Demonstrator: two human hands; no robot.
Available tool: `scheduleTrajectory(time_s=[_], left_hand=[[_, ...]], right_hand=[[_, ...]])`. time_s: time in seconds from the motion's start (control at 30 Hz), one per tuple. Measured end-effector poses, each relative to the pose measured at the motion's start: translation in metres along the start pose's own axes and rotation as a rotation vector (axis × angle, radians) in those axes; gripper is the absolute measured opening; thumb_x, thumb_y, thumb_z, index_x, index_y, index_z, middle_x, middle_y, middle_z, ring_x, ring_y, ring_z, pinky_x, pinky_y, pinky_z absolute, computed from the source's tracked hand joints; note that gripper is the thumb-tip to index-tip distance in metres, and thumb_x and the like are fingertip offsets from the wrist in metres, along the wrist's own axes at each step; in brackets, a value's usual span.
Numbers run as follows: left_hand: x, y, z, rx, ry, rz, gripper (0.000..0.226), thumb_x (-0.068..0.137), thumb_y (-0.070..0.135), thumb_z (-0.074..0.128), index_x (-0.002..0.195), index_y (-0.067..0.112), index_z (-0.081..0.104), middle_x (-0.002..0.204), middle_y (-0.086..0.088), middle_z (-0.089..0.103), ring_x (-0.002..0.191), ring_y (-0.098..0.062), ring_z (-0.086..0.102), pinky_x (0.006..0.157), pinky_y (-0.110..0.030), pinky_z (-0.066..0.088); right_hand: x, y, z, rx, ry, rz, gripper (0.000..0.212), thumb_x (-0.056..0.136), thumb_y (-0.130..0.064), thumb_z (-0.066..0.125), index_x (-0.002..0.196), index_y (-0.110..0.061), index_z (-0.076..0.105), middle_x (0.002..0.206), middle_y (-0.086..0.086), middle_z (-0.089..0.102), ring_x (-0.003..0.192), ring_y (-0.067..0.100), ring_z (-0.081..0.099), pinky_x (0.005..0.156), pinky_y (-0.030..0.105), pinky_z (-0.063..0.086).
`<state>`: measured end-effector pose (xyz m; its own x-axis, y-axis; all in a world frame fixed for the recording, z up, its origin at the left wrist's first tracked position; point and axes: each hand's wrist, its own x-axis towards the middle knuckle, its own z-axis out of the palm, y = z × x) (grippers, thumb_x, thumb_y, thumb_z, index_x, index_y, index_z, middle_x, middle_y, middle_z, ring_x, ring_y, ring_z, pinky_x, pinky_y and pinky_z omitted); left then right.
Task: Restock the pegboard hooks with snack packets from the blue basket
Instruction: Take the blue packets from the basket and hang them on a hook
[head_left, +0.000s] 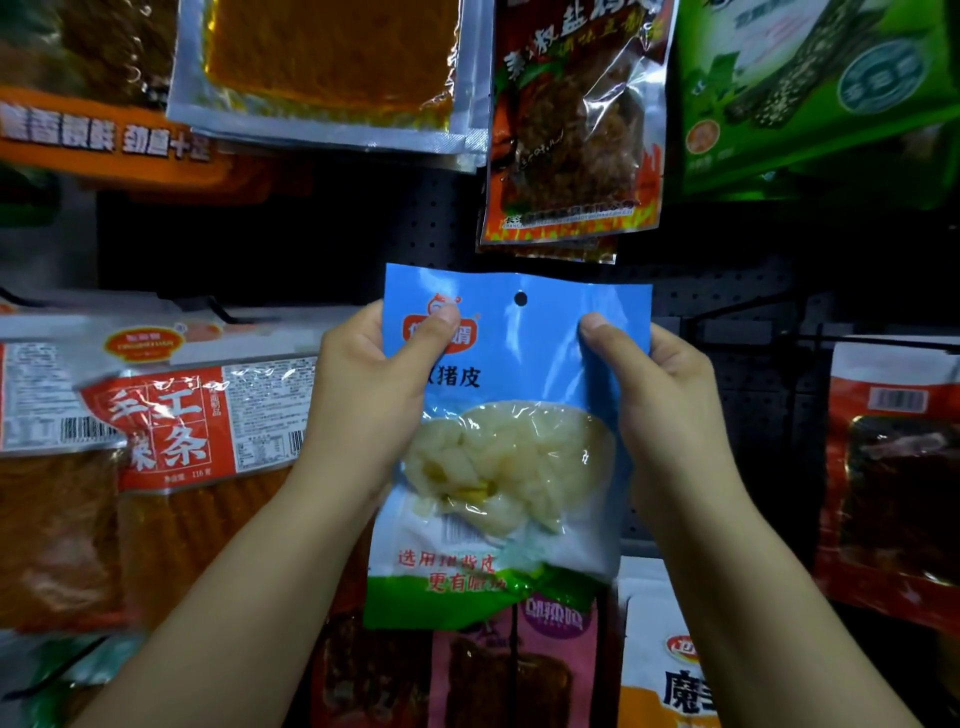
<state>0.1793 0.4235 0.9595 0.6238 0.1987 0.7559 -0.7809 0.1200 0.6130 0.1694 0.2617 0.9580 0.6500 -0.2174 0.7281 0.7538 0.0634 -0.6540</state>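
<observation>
Hands hold one blue snack packet (511, 441) upright: left hand (374, 387) and right hand (660, 400) pinch its top corners. Beyond, the dark pegboard (727, 306). Best to keep the hang hole (520, 299) level, then thread a hook squarely.

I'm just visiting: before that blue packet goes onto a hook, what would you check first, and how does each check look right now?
1. Both hands hold the blue packet: ok, left hand and right hand pinch its upper corners.
2. Hang hole uncovered: ok, it lies between the thumbs.
3. Packet upright, front facing out: ok.
4. Free hook lined up with the hole: cannot tell, none shows behind it.
5. Room on the pegboard: ok, dark bare board behind the packet's top.
</observation>
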Motion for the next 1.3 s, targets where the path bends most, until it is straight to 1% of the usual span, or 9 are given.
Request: scheduleTrajectory(time_s=[0.1,0.5,0.6,0.7,0.8,0.9,1.03,1.17,1.3], left_hand=[[-0.001,-0.002,-0.002,0.001,0.004,0.005,0.017,0.087,0.026,0.064,0.073,0.03,0.072,0.079,0.002,0.076,0.074,-0.015,0.073,0.057,-0.025,0.056],[0.008,-0.017,-0.004,0.001,0.031,-0.04,0.017,0.086,0.021,0.066,0.071,0.025,0.072,0.073,0.001,0.075,0.067,-0.014,0.072,0.051,-0.024,0.053],[0.014,-0.033,-0.003,0.106,0.018,-0.077,0.016,0.087,0.027,0.066,0.071,0.028,0.072,0.074,0.002,0.075,0.07,-0.016,0.073,0.06,-0.033,0.058],[0.02,-0.048,-0.001,0.219,0.048,-0.102,0.016,0.082,0.041,0.067,0.076,0.027,0.07,0.079,0.0,0.075,0.079,-0.024,0.072,0.076,-0.051,0.057],[0.024,-0.056,0.001,0.263,0.055,-0.094,0.021,0.079,0.048,0.065,0.086,0.028,0.066,0.089,0.001,0.074,0.085,-0.022,0.07,0.08,-0.051,0.055],[0.017,-0.07,0.001,0.306,0.047,-0.114,0.013,0.084,0.04,0.066,0.091,0.032,0.058,0.096,0.006,0.071,0.091,-0.017,0.068,0.083,-0.048,0.055],[0.001,-0.088,0.0,0.329,0.018,-0.188,0.013,0.086,0.042,0.061,0.09,0.03,0.056,0.094,0.005,0.07,0.089,-0.017,0.068,0.079,-0.044,0.056],[0.012,-0.095,0.004,0.261,0.035,-0.23,0.008,0.091,0.036,0.057,0.088,0.028,0.058,0.094,0.002,0.07,0.089,-0.018,0.068,0.081,-0.042,0.055],[0.031,-0.109,0.009,0.305,0.036,-0.253,0.008,0.093,0.032,0.055,0.089,0.026,0.056,0.096,0.002,0.068,0.092,-0.019,0.066,0.08,-0.039,0.054]], right_hand=[[-0.001,0.002,0.0,0.001,-0.006,-0.012,0.025,0.089,-0.024,0.064,0.066,-0.029,0.073,0.072,-0.004,0.075,0.065,0.01,0.07,0.054,0.023,0.052],[0.006,0.011,0.001,-0.058,0.009,-0.008,0.028,0.088,-0.023,0.064,0.061,-0.025,0.069,0.066,-0.005,0.072,0.059,0.005,0.067,0.049,0.017,0.049],[0.01,0.023,0.0,-0.115,0.023,0.055,0.026,0.089,-0.025,0.064,0.064,-0.024,0.071,0.07,-0.005,0.074,0.066,0.009,0.07,0.059,0.026,0.056],[0.015,0.036,0.0,-0.204,0.062,0.095,0.022,0.09,-0.031,0.063,0.083,-0.012,0.072,0.083,0.004,0.076,0.081,0.021,0.072,0.075,0.041,0.057],[0.017,0.047,-0.003,-0.267,0.089,0.073,0.029,0.092,-0.031,0.06,0.088,-0.004,0.068,0.085,0.011,0.073,0.077,0.018,0.066,0.069,0.034,0.051],[0.01,0.06,-0.012,-0.294,0.091,0.087,0.026,0.094,-0.03,0.057,0.083,-0.008,0.065,0.076,0.0,0.068,0.069,0.011,0.059,0.062,0.025,0.045],[0.001,0.079,-0.02,-0.28,0.06,0.127,0.028,0.096,-0.03,0.054,0.085,-0.009,0.069,0.081,0.003,0.073,0.073,0.011,0.065,0.067,0.026,0.051],[0.013,0.092,-0.018,-0.315,0.072,0.141,0.036,0.095,-0.03,0.055,0.063,-0.016,0.058,0.049,-0.012,0.057,0.046,-0.003,0.048,0.045,0.012,0.037],[0.033,0.108,-0.017,-0.42,0.061,0.18,0.04,0.095,-0.034,0.054,0.063,-0.011,0.042,0.058,0.004,0.037,0.054,0.014,0.034,0.05,0.026,0.025]])
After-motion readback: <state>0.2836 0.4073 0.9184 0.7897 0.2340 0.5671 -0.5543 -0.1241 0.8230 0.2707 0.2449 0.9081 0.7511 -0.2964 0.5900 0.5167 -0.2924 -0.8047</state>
